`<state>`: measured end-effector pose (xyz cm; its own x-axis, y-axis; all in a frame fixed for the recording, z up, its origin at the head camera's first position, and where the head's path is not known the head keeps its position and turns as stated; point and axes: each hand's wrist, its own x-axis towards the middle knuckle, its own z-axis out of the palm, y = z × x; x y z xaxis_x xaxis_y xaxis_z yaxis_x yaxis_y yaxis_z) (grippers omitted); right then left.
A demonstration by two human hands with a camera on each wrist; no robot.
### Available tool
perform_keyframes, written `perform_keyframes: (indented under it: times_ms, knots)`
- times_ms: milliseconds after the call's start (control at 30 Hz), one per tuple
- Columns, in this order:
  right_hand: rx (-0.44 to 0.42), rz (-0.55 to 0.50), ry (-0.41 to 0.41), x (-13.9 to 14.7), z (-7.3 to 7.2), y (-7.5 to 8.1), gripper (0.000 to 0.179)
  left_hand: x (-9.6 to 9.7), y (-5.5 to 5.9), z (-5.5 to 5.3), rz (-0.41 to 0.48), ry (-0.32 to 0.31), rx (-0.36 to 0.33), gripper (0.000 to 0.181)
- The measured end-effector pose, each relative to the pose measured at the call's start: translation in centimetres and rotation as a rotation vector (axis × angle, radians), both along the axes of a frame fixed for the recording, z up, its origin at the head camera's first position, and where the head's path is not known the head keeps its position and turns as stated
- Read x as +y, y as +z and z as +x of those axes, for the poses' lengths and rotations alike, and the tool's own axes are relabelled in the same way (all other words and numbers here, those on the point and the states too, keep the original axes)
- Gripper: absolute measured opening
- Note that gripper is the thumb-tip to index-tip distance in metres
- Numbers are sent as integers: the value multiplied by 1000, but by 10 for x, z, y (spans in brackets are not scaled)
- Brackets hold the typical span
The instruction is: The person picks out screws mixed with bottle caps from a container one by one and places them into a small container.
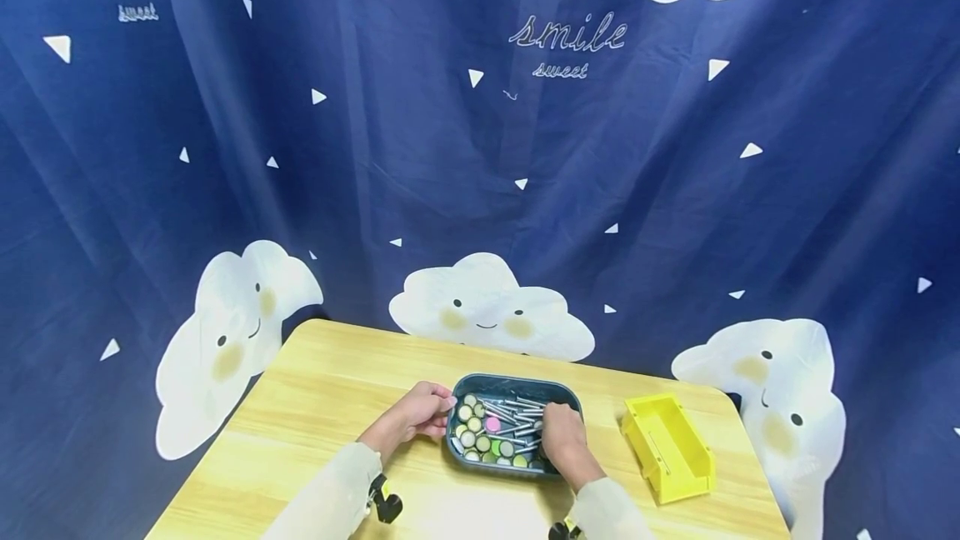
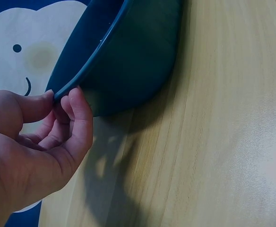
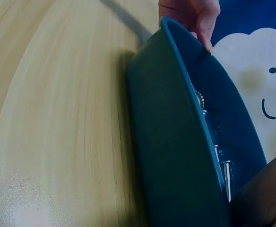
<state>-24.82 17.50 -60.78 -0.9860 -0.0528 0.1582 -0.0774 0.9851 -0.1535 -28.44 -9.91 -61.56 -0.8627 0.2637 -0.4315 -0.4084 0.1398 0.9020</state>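
Blue bin [image 3: 166, 127]: left hand [image 1: 423, 412] pinches rim [image 2: 83, 72]; right hand [image 1: 564, 440] inside, grip hidden, can't tell.

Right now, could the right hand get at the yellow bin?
Probably yes: the yellow bin stands to the right of the right hand. That hand reaches into the dark blue tub, so it would have to clear the rim first; beyond that, nothing visible blocks the way.

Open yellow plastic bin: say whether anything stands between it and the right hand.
The right hand reaches into the dark teal rounded tray, whose right rim stands in between; past that, only pale wooden tabletop shows before the bin.
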Motion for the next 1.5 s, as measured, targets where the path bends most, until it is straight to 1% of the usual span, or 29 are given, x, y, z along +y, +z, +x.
perform_keyframes:
  times_ms: [200, 433, 600, 800, 1033, 1100, 1233, 1300, 1367, 1500]
  knots:
    - [-4, -3, 10, 2, 1, 1, 19, 1, 2, 0, 0, -4, -7, 27]
    - [33, 4, 13, 4, -2, -3, 22, 2, 3, -1, -2, -7, 3, 28]
    - [40, -5, 3, 7, -3, -4, 25, 4, 4, -1, -4, -10, 5, 27]
    - [31, -7, -16, 6, 0, -2, 25, 5, 3, 0, -7, -13, 4, 28]
    - [12, -32, -15, 3, 3, 6, 30, 3, 4, 0, -12, -11, 6, 28]
    - [-5, -38, -15, 3, 3, 8, 32, 2, 3, 0, -9, -12, 12, 29]
    - [-64, -50, -24, 2, 3, 13, 37, 1, 3, 1, -6, -14, 9, 28]
    - [-82, -66, -14, 2, 4, 15, 41, 1, 3, 2, -8, -14, 8, 28]
    - [-112, -94, -6, 2, 6, 21, 42, 1, 3, 3, -9, -14, 14, 28]
    - [-122, -149, 19, 4, 10, 35, 44, 2, 5, 2, -7, -3, 22, 28]
